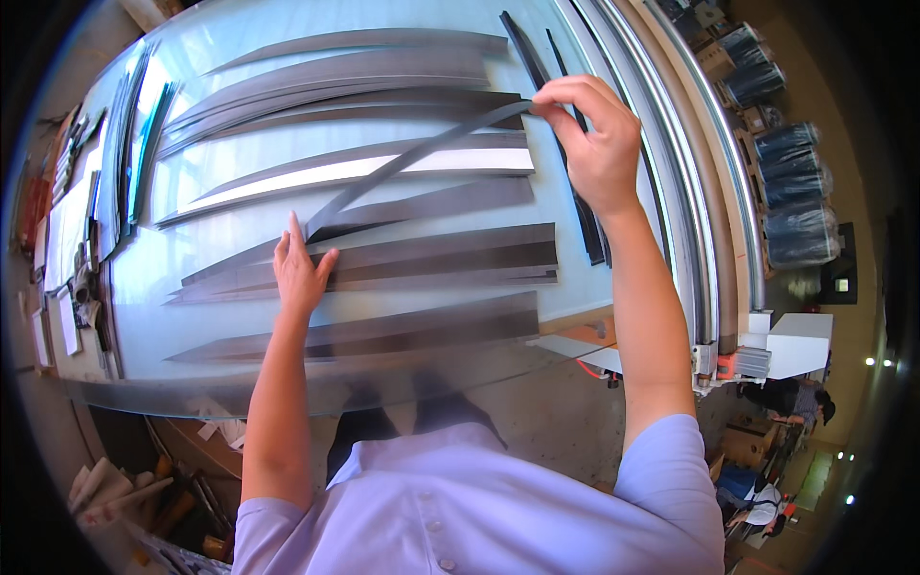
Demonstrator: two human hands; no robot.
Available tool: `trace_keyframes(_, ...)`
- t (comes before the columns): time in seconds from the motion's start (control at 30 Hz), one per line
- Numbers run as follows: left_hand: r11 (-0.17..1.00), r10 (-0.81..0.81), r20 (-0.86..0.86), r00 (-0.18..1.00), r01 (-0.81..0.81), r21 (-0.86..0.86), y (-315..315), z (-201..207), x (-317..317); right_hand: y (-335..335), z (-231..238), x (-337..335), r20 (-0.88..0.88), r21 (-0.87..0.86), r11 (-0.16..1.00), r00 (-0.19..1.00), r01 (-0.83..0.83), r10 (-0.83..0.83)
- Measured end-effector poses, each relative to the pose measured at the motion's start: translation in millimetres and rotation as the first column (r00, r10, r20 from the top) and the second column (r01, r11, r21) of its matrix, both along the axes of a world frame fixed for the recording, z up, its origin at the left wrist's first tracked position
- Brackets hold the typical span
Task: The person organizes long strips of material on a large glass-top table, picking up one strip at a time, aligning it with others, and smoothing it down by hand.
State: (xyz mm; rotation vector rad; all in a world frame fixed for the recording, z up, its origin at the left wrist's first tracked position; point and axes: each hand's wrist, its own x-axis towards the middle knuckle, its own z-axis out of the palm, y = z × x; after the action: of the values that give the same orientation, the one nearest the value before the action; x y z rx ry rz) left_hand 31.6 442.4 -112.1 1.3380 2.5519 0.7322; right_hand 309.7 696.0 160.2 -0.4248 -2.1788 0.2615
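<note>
A long, narrow dark grey strip (412,155) slants across the glass-like tabletop (134,331). Its far right end is pinched between the thumb and fingers of my right hand (596,134), raised over the right side of the table. My left hand (302,273) is open at the strip's near left end, index finger stretched forward and thumb apart; whether it touches the strip I cannot tell. Beneath and around the hands lie several flat, dark tapered sheets (450,249) in rows. One row has a bright white-looking band (460,160).
Thin black bars (565,153) lie along the table's right side, beside long metal rollers (671,172). Dark sheets (125,144), papers and tools crowd the left. Plastic-wrapped bundles (800,196) stand beyond the rollers. Other people (810,402) are at the far right.
</note>
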Motion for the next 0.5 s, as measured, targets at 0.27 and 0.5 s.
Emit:
trace_keyframes(0.27, 0.982, 0.177, -0.283, 0.943, -0.150, 0.117, -12.1, 82.4, -78.4, -83.1, -50.6, 59.3, -0.212, -0.599, 0.787, 0.917, 0.150, -0.336)
trace_keyframes(0.5, 0.799, -0.206, -0.662, 0.721, -0.267, -0.539, -104.4, 125.9, -145.8, -225.2, -196.5, 96.5, 0.159, -0.985, 0.013, 0.938, 0.172, -0.308)
